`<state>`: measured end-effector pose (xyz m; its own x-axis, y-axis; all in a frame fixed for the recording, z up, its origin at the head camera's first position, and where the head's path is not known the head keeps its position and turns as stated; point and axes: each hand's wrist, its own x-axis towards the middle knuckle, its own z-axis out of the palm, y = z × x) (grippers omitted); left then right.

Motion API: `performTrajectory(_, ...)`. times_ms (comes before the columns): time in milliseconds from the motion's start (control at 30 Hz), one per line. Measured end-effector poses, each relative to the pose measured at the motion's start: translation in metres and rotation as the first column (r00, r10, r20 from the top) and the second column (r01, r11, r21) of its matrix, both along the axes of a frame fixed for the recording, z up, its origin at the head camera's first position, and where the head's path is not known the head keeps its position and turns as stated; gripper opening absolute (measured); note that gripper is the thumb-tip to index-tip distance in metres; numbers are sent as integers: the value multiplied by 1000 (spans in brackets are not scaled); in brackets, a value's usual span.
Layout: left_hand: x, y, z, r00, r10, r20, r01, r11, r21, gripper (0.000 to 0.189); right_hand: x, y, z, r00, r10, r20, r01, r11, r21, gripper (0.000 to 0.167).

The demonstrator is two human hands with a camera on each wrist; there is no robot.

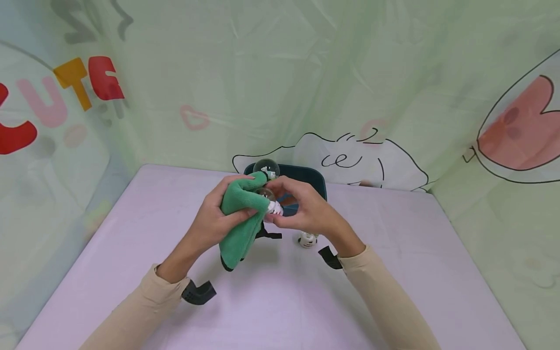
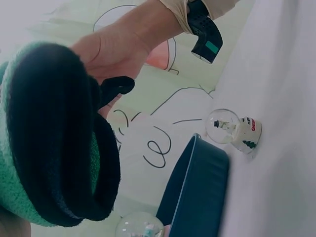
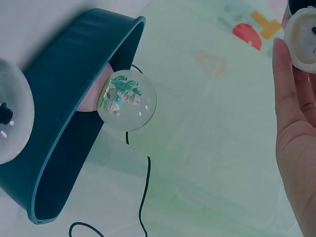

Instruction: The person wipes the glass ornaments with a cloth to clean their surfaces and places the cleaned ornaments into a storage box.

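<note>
My left hand grips a folded green cloth with dark edging, its thumb lying over the front of the fold. The cloth wraps the left side of a small snow globe, a clear ball on a white base. On the other side, my right hand pinches this globe between thumb and fingers. Behind the hands, a larger snow globe with green and white figures inside rests in a dark blue bin. Below my right hand, another snow globe, with a snowman inside, stands on the table.
The table has a pale lilac cover. Pale green printed sheets hang behind and at both sides, the rear one close behind the bin. Black curved pieces stick out at both wrists.
</note>
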<state>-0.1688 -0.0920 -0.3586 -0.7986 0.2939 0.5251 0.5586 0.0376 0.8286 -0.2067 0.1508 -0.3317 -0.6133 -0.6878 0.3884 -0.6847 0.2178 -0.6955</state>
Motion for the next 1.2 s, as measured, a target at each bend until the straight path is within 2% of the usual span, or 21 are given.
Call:
performTrajectory(767, 1, -3, -1, 998, 23, 58, -23, 1000, 10, 59, -2, -1, -5, 997, -70, -24, 69, 997, -33, 46)
performTrajectory(967, 2, -8, -5, 995, 60, 79, -60, 998, 10, 60, -6, 3, -7, 997, -67, -26, 66, 996, -66, 48)
performTrajectory(1200, 5, -19, -10, 988, 77, 132, -77, 997, -5, 61, -14, 10, -7, 981, -196, 5, 196, 980, -20, 44)
